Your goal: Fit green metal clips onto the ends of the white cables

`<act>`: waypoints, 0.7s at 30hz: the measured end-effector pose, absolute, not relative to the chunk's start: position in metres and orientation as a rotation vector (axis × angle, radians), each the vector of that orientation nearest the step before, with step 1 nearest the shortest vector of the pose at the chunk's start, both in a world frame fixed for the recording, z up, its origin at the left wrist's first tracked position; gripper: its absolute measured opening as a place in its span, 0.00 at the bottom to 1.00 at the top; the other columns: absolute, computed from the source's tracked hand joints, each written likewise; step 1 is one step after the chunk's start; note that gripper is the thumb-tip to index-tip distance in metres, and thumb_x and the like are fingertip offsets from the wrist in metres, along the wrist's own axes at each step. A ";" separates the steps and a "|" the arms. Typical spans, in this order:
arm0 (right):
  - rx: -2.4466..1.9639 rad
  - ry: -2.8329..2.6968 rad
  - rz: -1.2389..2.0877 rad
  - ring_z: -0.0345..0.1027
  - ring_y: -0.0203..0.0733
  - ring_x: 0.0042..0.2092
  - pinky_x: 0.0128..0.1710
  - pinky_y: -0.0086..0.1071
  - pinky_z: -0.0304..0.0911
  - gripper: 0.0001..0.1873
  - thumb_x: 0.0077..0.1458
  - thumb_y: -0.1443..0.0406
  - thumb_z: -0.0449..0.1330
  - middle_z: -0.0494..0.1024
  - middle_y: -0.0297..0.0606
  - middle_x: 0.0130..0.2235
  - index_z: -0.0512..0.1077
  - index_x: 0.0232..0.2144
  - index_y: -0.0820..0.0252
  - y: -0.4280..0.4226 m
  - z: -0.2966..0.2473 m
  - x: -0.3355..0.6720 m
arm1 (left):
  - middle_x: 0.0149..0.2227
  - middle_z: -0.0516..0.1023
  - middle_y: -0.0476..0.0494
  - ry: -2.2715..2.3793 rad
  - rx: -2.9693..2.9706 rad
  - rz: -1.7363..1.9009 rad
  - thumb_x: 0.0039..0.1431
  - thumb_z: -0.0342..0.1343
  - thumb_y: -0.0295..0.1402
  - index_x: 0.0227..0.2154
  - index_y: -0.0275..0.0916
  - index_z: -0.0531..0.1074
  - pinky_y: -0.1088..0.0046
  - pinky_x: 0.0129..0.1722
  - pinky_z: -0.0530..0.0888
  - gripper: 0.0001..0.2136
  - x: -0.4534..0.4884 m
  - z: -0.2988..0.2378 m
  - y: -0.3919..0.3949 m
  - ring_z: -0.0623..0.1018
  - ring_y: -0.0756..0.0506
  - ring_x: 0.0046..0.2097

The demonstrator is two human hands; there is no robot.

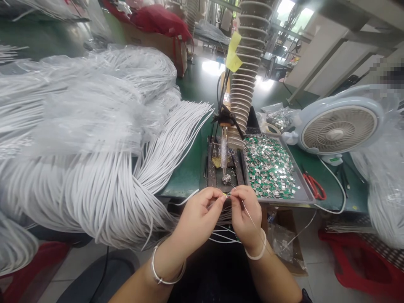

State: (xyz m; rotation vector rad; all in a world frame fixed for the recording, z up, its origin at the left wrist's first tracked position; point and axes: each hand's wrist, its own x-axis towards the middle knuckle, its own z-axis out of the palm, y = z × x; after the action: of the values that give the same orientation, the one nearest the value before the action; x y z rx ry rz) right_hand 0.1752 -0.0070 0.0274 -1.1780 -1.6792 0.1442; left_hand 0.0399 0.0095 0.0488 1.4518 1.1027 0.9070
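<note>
My left hand [198,213] and my right hand [244,212] meet at the near edge of the bench, fingers pinched together. Between them I hold the end of a thin white cable [217,201] and a tiny part I cannot make out. A thin wire [252,222] runs back from my right fingers over the wrist. Just beyond the fingertips a soldering iron [224,150] points down in its holder [221,170]. A metal tray [304,194] of several small green and silver parts [268,166] lies to the right.
A huge bundle of white cables [94,168], partly in clear plastic, covers the bench's left. A ribbed exhaust hose [248,63] with a yellow note rises behind the iron. A desk fan [339,128] and red scissors [314,186] sit right. Red stools [362,265] stand on the floor.
</note>
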 end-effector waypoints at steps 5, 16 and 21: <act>-1.109 -1.696 0.184 0.68 0.40 0.42 0.41 0.38 0.68 0.13 0.57 0.75 0.48 0.72 0.41 0.37 0.67 0.40 0.59 -0.008 0.028 0.173 | 0.30 0.72 0.49 1.059 1.364 0.955 0.55 0.50 0.31 0.26 0.38 0.66 0.73 0.36 0.69 0.05 0.042 0.051 0.011 0.72 0.49 0.33; -1.131 -1.592 0.153 0.72 0.37 0.41 0.42 0.33 0.71 0.15 0.56 0.76 0.49 0.77 0.39 0.38 0.67 0.42 0.58 -0.009 0.029 0.172 | 0.33 0.71 0.48 1.075 1.291 0.972 0.52 0.51 0.28 0.24 0.38 0.64 0.74 0.35 0.69 0.04 0.043 0.061 0.017 0.72 0.50 0.34; -1.058 -1.619 0.173 0.72 0.39 0.44 0.43 0.36 0.71 0.15 0.55 0.77 0.50 0.77 0.41 0.40 0.69 0.41 0.59 -0.006 0.031 0.172 | 0.32 0.71 0.48 1.091 1.272 0.980 0.53 0.52 0.30 0.25 0.38 0.65 0.73 0.36 0.69 0.04 0.043 0.063 0.021 0.73 0.50 0.34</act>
State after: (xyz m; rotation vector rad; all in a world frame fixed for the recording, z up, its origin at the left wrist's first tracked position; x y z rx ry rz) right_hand 0.1719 -0.0063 0.0306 -1.0579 -1.6190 0.1733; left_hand 0.0431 0.0211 0.0635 1.2725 1.0907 0.9802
